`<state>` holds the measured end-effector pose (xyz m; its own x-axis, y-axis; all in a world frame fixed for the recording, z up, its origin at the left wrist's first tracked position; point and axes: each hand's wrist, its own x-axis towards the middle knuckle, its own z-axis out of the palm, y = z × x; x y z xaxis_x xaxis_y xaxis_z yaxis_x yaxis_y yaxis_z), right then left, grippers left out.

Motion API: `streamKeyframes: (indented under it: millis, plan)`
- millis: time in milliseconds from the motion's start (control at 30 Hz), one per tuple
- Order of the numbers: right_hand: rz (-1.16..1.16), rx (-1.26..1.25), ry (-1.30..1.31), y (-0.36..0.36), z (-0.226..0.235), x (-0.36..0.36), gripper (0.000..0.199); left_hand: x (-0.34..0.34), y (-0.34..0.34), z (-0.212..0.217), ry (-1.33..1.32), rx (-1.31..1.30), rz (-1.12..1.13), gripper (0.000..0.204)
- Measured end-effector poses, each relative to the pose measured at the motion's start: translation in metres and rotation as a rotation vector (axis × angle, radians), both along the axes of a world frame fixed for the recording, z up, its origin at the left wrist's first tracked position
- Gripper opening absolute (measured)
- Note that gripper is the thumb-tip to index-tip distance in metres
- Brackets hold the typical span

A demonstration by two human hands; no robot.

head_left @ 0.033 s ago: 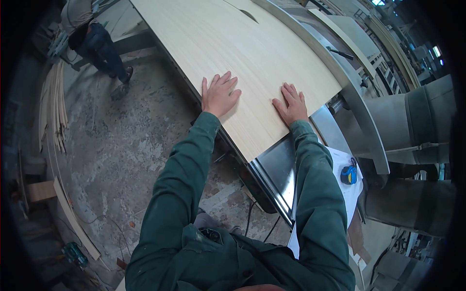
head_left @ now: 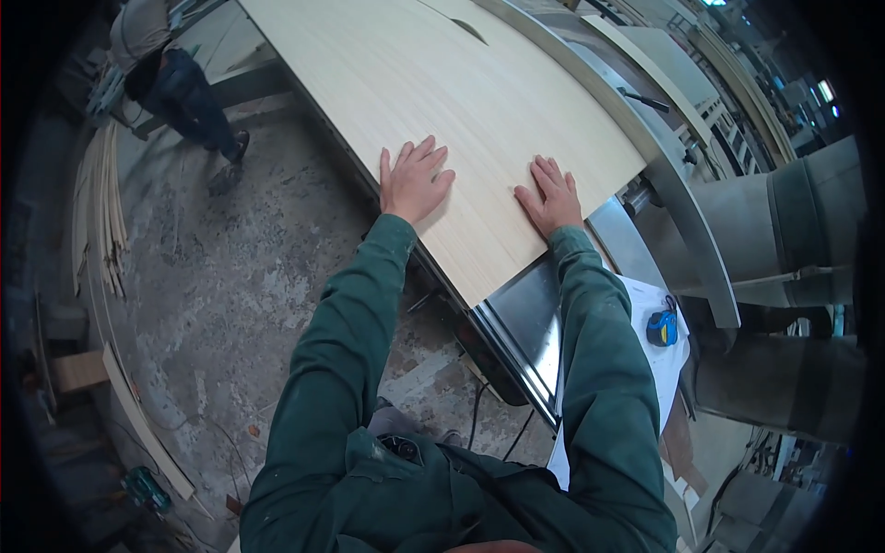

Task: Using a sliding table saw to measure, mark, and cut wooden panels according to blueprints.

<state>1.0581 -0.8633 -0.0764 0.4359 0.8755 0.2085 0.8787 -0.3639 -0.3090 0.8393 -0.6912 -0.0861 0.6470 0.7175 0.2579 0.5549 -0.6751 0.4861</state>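
Note:
A large pale wood panel (head_left: 479, 129) lies flat on a metal machine table (head_left: 522, 309), its near corner pointing toward me. My left hand (head_left: 415, 184) rests palm down on it by the left edge, fingers spread. Flat on the same panel, farther right, lies my right hand (head_left: 553, 198), its fingers stretched out and the thumb apart. Neither hand grips anything. Along the panel's right side runs a long metal fence (head_left: 687, 207). A dark curved piece (head_left: 468, 30) stands over the panel at its far end.
A blue and yellow tape measure (head_left: 662, 327) sits on white paper (head_left: 645, 295) right of my forearm. At the far left stands another person (head_left: 184, 92). Thin wood strips (head_left: 101, 203) and a green power tool (head_left: 146, 488) lie on the left. Thick grey ducts (head_left: 793, 221) fill the right.
The two frames are nearly alike. Both hands stay flat on the panel, and the view has shifted very slightly.

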Motion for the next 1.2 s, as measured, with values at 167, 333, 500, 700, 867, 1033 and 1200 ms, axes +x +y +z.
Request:
streamKeyframes:
  millis: [167, 333, 500, 700, 867, 1033, 1200]
  plan:
    - [0.044, -0.018, -0.007, 0.059, -0.004, -0.003, 0.067, -0.007, 0.055, -0.002, 0.048, 0.008, 0.046, 0.05]
    - [0.036, -0.008, -0.005, 0.105, -0.007, -0.004, 0.066, -0.007, 0.103, -0.005, 0.054, 0.026, 0.04, 0.051]
    - [0.038, 0.007, 0.004, 0.155, -0.011, -0.004, 0.067, -0.009, 0.15, -0.011, 0.059, 0.048, 0.061, 0.051]
    - [0.027, 0.011, 0.02, 0.206, -0.015, -0.005, 0.069, -0.008, 0.203, -0.012, 0.042, 0.013, 0.045, 0.051]
    - [0.02, 0.0, 0.03, 0.226, -0.017, -0.005, 0.071, -0.007, 0.223, -0.014, 0.062, 0.03, 0.046, 0.052]
    - [0.002, -0.031, 0.035, 0.235, -0.029, -0.005, 0.073, -0.006, 0.233, -0.027, 0.092, 0.037, 0.048, 0.054]
    - [0.013, 0.026, 0.042, 0.283, -0.025, -0.005, 0.069, -0.005, 0.284, -0.028, 0.086, 0.076, 0.053, 0.051]
